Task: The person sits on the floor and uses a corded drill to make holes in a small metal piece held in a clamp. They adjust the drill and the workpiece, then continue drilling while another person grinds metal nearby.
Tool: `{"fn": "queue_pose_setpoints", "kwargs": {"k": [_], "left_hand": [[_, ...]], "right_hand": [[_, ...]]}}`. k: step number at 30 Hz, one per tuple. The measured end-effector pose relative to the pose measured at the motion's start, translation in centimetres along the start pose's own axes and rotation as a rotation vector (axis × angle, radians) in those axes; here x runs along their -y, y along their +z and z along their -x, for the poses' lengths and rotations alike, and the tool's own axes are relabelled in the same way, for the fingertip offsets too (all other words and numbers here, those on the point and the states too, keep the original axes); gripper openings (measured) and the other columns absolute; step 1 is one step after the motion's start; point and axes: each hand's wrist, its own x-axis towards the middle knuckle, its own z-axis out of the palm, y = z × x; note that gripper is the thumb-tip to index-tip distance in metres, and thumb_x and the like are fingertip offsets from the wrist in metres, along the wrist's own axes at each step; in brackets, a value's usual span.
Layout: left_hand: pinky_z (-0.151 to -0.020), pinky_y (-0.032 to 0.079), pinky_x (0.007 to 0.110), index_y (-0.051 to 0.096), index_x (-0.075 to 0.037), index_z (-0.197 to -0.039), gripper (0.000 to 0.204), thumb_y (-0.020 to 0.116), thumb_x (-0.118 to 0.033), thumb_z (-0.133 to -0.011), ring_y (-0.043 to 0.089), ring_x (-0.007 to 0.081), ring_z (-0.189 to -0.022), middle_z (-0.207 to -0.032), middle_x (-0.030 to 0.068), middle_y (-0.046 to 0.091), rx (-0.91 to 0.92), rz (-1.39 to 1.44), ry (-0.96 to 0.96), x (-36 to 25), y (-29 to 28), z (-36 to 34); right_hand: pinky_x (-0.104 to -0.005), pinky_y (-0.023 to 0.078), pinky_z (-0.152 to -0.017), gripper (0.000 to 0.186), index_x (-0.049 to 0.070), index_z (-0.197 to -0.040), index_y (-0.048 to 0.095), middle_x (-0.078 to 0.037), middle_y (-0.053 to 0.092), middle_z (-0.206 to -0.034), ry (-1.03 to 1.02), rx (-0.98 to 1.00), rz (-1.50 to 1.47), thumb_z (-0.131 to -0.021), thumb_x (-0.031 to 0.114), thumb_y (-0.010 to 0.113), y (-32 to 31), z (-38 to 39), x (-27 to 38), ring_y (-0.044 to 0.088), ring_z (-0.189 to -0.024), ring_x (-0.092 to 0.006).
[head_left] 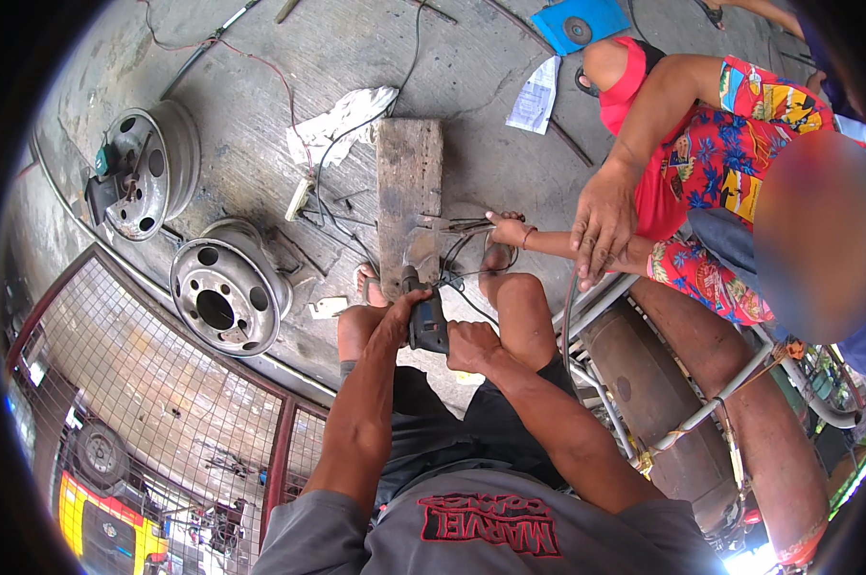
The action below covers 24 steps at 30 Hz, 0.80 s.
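Observation:
Between my knees is a dark power drill [429,324], pointing away from me over a worn wooden block [409,158]. My left hand [406,309] is closed around the front of its body, near the chuck. At its rear right side my right hand [473,347] is closed on the handle, fingers curled. A small flat plate [421,247] lies on the block just ahead of the drill. From the right, a co-worker's hand [508,230] reaches to the block's edge with thin dark rods or a tool by its fingers. Where the drill tip meets the plate is too small to tell.
Two steel wheel rims [224,299] [155,171] lie at left, beside a mesh fence [155,383]. A white cloth [342,125] and cables cross the floor beyond. The co-worker in a red patterned shirt [687,163] is close at right, near a metal frame [596,379].

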Motion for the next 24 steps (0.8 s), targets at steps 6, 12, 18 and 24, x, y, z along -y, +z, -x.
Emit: {"fn": "queue_pose_setpoints", "kwargs": {"k": [6, 12, 18, 24], "left_hand": [[-0.057, 0.062, 0.041, 0.064, -0.004, -0.097, 0.044, 0.080, -0.044, -0.085, 0.068, 0.0279, -0.061, -0.077, 0.0107, 0.068, -0.018, 0.012, -0.034, -0.5, 0.7, 0.7], [-0.058, 0.061, 0.041, 0.063, -0.005, -0.097, 0.042, 0.079, -0.042, -0.085, 0.068, 0.0272, -0.061, -0.076, 0.0107, 0.068, -0.049, -0.012, -0.045, -1.0, 1.2, 1.6], [-0.058, 0.061, 0.041, 0.064, -0.006, -0.097, 0.040, 0.079, -0.041, -0.086, 0.068, 0.0268, -0.060, -0.076, 0.0099, 0.068, -0.015, -0.009, -0.030, -1.1, 0.9, 1.5], [-0.060, 0.061, 0.041, 0.064, -0.007, -0.099, 0.042, 0.079, -0.043, -0.085, 0.068, 0.0267, -0.061, -0.077, 0.0090, 0.068, -0.033, -0.031, -0.042, -1.0, 0.6, 1.1]], "right_hand": [[-0.0503, 0.060, -0.084, 0.040, -0.006, -0.108, 0.068, -0.028, 0.076, -0.100, 0.018, 0.010, -0.016, -0.075, 0.016, 0.067, -0.2, -0.1, 0.0, 0.076, -0.094, -0.0415], [-0.0488, 0.061, -0.083, 0.039, -0.005, -0.107, 0.070, -0.026, 0.076, -0.101, 0.017, -0.017, -0.009, -0.075, 0.018, 0.068, 0.1, -0.1, 0.2, 0.077, -0.093, -0.0404], [-0.0487, 0.061, -0.084, 0.040, -0.004, -0.108, 0.070, -0.026, 0.076, -0.101, 0.031, 0.014, -0.019, -0.075, 0.018, 0.068, 0.0, -0.3, 0.4, 0.076, -0.095, -0.0401], [-0.0492, 0.061, -0.084, 0.039, -0.005, -0.106, 0.070, -0.027, 0.076, -0.100, 0.027, -0.001, -0.021, -0.075, 0.017, 0.068, 0.1, -0.2, 0.4, 0.076, -0.094, -0.0408]]}}
